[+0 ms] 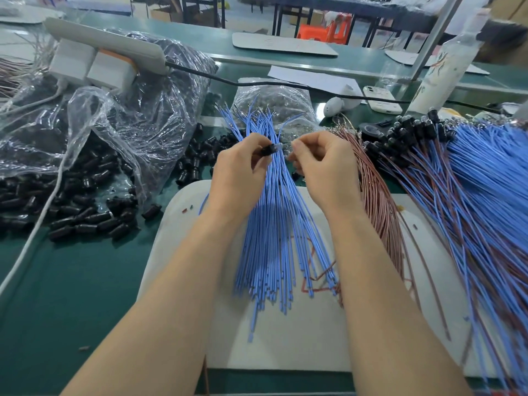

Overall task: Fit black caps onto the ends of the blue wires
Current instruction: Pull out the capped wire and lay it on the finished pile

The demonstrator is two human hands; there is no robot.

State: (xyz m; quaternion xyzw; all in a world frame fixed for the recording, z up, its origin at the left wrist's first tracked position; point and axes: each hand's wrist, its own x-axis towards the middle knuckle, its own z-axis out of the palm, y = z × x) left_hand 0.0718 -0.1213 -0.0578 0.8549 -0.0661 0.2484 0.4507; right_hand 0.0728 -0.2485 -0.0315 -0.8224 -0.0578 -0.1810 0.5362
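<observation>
Fingers (253,142) of the left hand (240,172) pinch one black cap (267,150) above one fanned bundle of blue wires (274,224) on the counter (85,281). The right hand (323,164) curls just beside it, its hold unclear. Loose caps (85,215), too many to count, lie left.

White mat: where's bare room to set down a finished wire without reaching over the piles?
Bare white mat lies near you, below the ends of the loose blue wires, between your forearms. The green table right of the white cable is free. Crowded: black caps left, capped bundle right.
</observation>
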